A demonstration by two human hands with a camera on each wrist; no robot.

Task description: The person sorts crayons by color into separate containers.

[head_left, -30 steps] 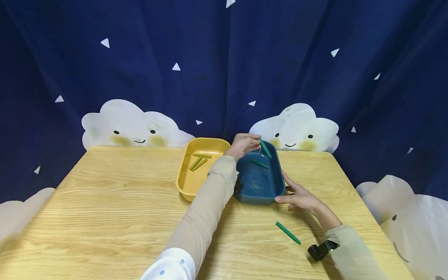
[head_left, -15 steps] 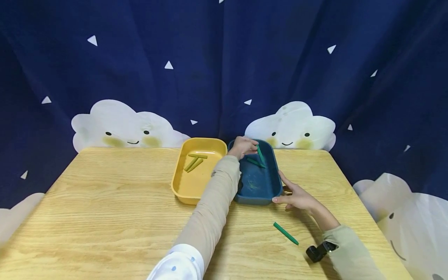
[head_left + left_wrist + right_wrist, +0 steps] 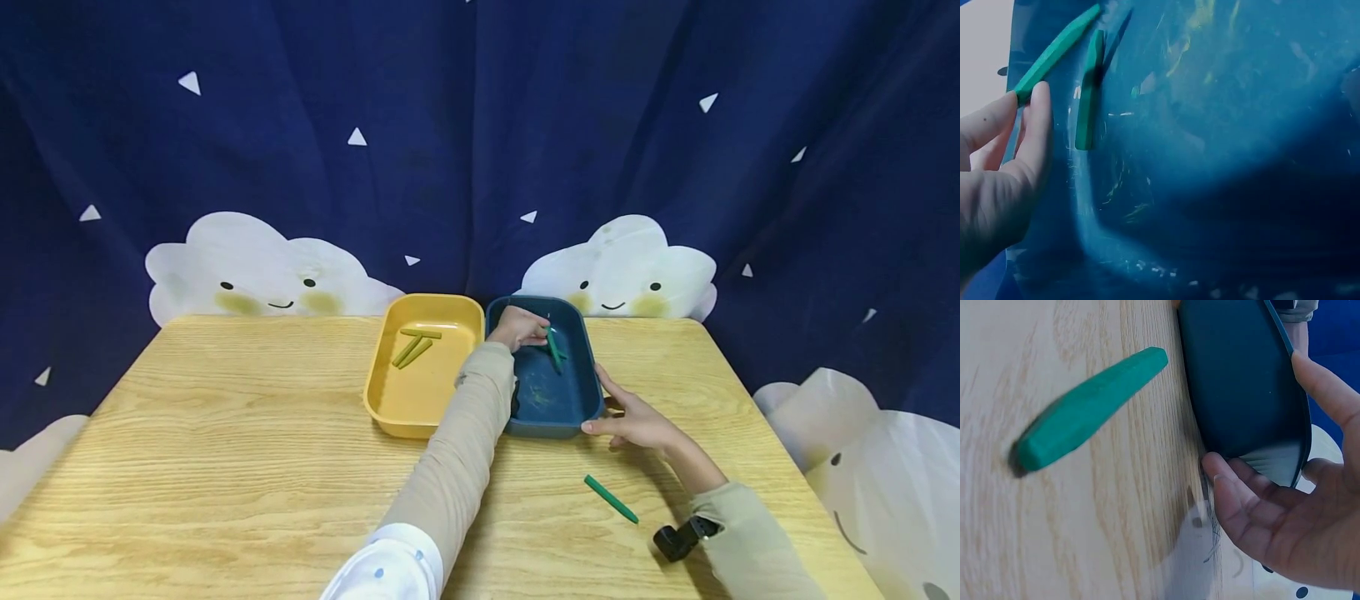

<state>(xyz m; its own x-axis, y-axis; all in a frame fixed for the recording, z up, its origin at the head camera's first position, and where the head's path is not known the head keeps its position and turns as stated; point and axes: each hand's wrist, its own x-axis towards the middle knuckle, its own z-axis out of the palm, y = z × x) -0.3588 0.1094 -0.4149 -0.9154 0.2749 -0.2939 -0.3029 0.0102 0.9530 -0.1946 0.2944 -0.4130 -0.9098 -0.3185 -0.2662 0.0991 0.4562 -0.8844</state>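
Note:
My left hand (image 3: 522, 327) pinches a green crayon (image 3: 1054, 56) by one end, inside the blue tray (image 3: 545, 431). A second green crayon (image 3: 1089, 94) lies on that tray's floor, beside the held one. In the right wrist view, my right hand (image 3: 1310, 512) holds the tray's near right corner from outside, with thumb and fingers spread on two sides of it. Another green crayon (image 3: 611, 500) lies on the wooden table (image 3: 247, 467), in front of the tray and left of the right wrist.
A yellow tray (image 3: 408, 429) stands directly left of the blue one, with several olive-yellow crayons (image 3: 415, 353) in it. My left sleeve (image 3: 457, 450) crosses its near right corner. A dark blue curtain (image 3: 420, 125) with white clouds hangs behind the table.
My left hand has moved down into the blue tray with the green crayon, which now sits lower and closer to the second one. My right hand stays at the tray's corner.

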